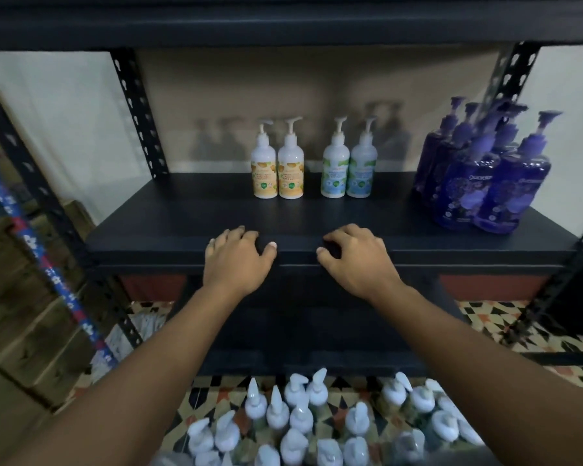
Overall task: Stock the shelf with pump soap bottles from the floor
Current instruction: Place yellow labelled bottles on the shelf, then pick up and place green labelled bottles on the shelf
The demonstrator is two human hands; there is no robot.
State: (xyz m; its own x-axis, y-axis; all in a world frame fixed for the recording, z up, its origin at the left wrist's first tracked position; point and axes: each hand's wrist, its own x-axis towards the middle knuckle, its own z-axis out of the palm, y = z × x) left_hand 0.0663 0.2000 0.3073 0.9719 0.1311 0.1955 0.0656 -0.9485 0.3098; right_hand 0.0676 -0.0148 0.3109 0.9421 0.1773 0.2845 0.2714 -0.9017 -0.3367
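Observation:
A dark shelf board [189,216] carries two white pump bottles with orange labels [277,166] and two with blue-green labels [348,166] near its back middle. Several purple pump bottles [485,176] stand at its right end. My left hand [238,260] and my right hand [354,260] hover at the shelf's front edge, fingers loosely curled, holding nothing. Several white pump bottles [300,422] stand on the tiled floor below, between my forearms.
Black perforated uprights [138,112] frame the shelf, with another board above. Cardboard boxes [24,297] and a blue-red patterned strip [48,264] sit at the left. A lower dark shelf [303,331] lies under my hands. Patterned tiles cover the floor.

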